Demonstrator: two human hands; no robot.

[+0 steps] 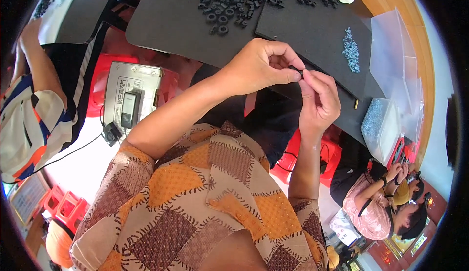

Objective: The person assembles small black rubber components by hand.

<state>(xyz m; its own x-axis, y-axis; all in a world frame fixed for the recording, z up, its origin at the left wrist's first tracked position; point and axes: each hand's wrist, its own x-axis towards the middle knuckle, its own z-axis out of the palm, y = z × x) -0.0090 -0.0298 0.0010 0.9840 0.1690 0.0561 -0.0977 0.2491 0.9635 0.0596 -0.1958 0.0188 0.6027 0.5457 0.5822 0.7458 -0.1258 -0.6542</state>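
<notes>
Your left hand (259, 68) and right hand (318, 100) meet fingertip to fingertip, both pinched on one small black ring (296, 69). Beyond them on the dark worktop (171, 17) lies a heap of black rings (244, 0); right of them, a small pile of blue bits (351, 50).

A single view, worn on the person's head, looks steeply down past the patterned orange-and-brown shirt (195, 207) onto the dark counter (185, 21), which fills the upper part of the picture. The lens sits close: the left hand (259, 68) and right hand (320, 100) meet just above the middle, with the forearms rising from the lower edge. Straight edges bow toward the dark round rim (a wide fisheye). Other people (376, 207) appear small along the left and lower right margins.
</notes>
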